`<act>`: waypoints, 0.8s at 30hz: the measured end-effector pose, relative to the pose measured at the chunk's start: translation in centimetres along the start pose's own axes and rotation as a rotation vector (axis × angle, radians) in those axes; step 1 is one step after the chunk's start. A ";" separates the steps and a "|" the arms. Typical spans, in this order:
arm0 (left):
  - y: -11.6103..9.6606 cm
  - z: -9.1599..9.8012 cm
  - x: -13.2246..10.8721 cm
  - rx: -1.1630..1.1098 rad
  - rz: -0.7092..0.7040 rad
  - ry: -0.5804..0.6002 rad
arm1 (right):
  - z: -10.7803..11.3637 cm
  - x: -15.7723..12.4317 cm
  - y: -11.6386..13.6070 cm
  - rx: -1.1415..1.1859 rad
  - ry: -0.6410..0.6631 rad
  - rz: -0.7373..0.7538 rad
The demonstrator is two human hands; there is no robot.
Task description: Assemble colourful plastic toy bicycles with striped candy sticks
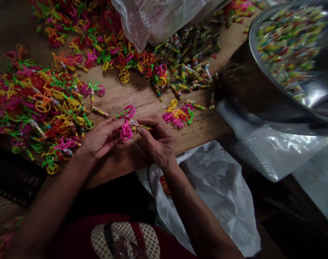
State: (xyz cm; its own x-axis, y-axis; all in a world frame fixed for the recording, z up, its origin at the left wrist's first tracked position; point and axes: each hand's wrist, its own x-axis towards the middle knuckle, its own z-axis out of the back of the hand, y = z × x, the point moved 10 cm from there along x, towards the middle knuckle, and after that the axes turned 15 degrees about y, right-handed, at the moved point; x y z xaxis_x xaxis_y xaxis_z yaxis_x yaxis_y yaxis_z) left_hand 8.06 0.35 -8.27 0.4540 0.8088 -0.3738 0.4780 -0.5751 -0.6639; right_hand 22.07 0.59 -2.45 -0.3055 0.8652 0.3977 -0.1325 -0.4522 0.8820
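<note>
Left grip (102, 139): pinching pink-wheeled plastic toy bicycle (126, 132)
Right grip (161, 141): fingers on clear candy-filled tube (139, 125)
Likely done: multicoloured bicycle-tube pile (57, 95), leftward
Likely remaining: loose multicoloured bicycles (182, 115), rightward

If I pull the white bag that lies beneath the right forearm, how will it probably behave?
The white bag will likely be floppy, since its thin-looking sides hang in loose creases. It may sag unevenly, as orange-red pieces show inside its opening. How full it is remains hidden, so its weight is uncertain.
</note>
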 end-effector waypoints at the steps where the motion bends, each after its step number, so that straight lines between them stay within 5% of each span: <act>1: 0.1 0.0 0.0 -0.003 0.003 0.009 | 0.0 0.0 0.2 -0.014 -0.009 0.008; 6: 0.7 0.1 0.1 -0.053 0.011 0.041 | -0.3 -0.1 1.4 -0.152 -0.017 0.084; 11: 1.6 -0.2 0.2 -0.082 0.076 0.035 | -0.6 -0.4 0.2 -0.049 -0.004 0.038; 24: 1.5 -1.4 0.8 0.145 0.053 0.112 | -0.3 -0.7 0.6 -0.038 0.039 0.072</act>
State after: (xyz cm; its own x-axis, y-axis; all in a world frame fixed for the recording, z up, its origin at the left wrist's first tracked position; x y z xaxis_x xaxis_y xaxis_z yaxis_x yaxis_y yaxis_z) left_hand 10.19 -0.05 -8.65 0.5602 0.7547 -0.3416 0.3414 -0.5860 -0.7349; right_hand 21.97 -0.35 -2.31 -0.3520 0.8211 0.4493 -0.1441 -0.5218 0.8408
